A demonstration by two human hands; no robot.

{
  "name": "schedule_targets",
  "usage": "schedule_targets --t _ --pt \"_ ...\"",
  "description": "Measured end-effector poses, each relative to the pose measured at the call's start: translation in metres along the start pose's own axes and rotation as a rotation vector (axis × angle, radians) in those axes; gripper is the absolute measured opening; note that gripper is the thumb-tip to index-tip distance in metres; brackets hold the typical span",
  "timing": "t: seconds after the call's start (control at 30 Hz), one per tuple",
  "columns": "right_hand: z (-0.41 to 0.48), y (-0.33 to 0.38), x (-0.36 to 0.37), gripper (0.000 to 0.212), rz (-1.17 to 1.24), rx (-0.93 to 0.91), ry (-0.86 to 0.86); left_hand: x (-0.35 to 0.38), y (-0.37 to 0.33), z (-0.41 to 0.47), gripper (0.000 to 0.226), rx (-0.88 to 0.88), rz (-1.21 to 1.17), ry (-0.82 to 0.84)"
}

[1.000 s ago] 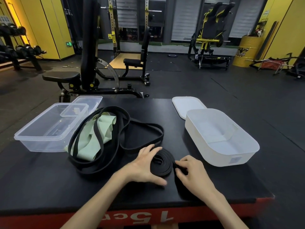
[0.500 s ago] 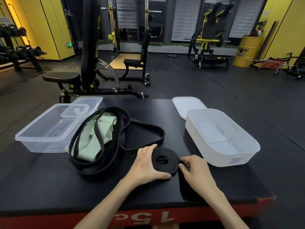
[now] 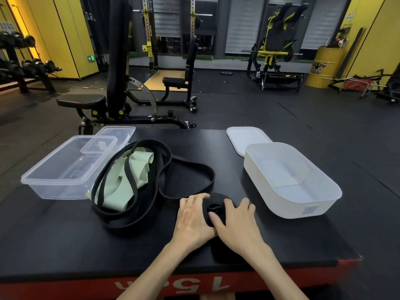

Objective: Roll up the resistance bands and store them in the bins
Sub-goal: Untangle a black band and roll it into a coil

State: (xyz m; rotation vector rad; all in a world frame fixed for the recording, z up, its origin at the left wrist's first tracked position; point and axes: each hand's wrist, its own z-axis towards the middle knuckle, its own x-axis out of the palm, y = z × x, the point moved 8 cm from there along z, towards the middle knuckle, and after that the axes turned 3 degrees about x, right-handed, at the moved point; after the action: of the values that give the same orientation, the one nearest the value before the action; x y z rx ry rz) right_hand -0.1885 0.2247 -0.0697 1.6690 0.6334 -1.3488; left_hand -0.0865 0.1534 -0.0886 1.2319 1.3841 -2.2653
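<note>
The rolled black band lies in the same spot near the front middle of the table, but more of it is covered than half a second ago. Then the right hand only pinched at its right edge; now that hand has slid left, thumb laid across the front of the roll and fingers curled over its far right side. The left hand stays wrapped round the left side, so both hands grip the roll between them.

Just left of the hands lies a heap of loose black bands with a pale green band tangled inside, unchanged. The heap touches the clear bin at the left edge, whose clear lid lies behind it. The white bin stands open near the right hand, apart from it, its white lid flat just behind. A weight bench stands beyond the table
</note>
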Motion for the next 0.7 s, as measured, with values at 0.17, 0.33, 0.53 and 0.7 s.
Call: schedule_targets --t 0.17,0.33,0.53,0.7 --pt "0.003 -0.010 -0.011 0.039 0.102 0.042 -0.054 0.001 0.000 -0.002 0.067 0.030 -0.036 0.007" --pt "0.005 -0.010 -0.014 0.033 0.090 0.084 -0.150 0.001 -0.002 -0.005 0.058 0.052 -0.043 0.020" --pt "0.010 -0.010 -0.019 0.036 0.111 0.161 -0.158 -0.003 -0.006 -0.007 0.068 0.036 -0.032 0.036" --pt "0.013 -0.010 -0.020 0.038 0.000 0.180 -0.088 -0.008 -0.003 -0.007 0.057 0.057 -0.072 0.186"
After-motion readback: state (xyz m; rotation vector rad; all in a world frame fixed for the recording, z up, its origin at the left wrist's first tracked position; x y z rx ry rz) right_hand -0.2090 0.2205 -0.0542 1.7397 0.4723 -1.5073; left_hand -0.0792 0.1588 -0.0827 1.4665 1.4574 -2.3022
